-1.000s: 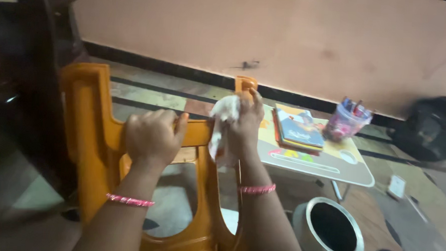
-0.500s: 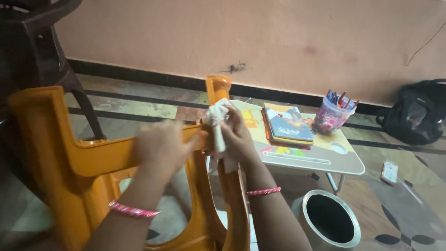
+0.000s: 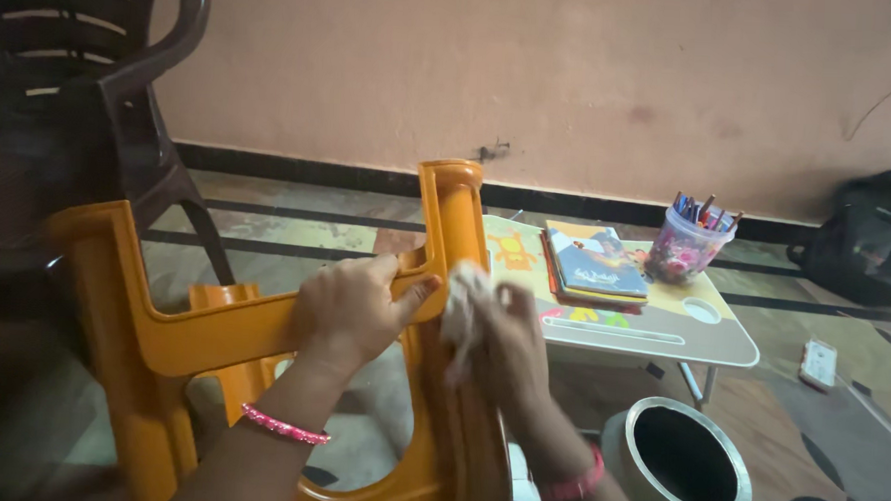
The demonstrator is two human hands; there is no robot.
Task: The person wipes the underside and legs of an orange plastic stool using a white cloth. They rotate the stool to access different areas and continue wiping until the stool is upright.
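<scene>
1. I have the left hand (image 3: 355,312) closed around the crossbar of the orange plastic stool (image 3: 212,325), which is tipped so that its legs point up and away from me.
2. My right hand (image 3: 507,343) is closed on a white cloth (image 3: 461,306), bunched in the fingers and pressed against the stool's right leg, just below the corner where the crossbar meets it.
3. To do this wiping well, I judge the left grip should stay firm on the bar so the stool does not rock, while the cloth runs along the leg in full strokes, folding round its edges rather than dabbing at one face.
4. The right hand is blurred, so I cannot tell how much cloth lies flat on the plastic.
5. The cloth sits just right of the left grip, almost touching the thumb; the wiped leg stands between the two hands.
6. Right of the stool stands a low counter (image 3: 662,335) carrying books (image 3: 595,267) and a cup of pens (image 3: 688,241); a steel pot (image 3: 686,466) rests on the floor near my right arm, so I would keep the elbow clear of it.
</scene>
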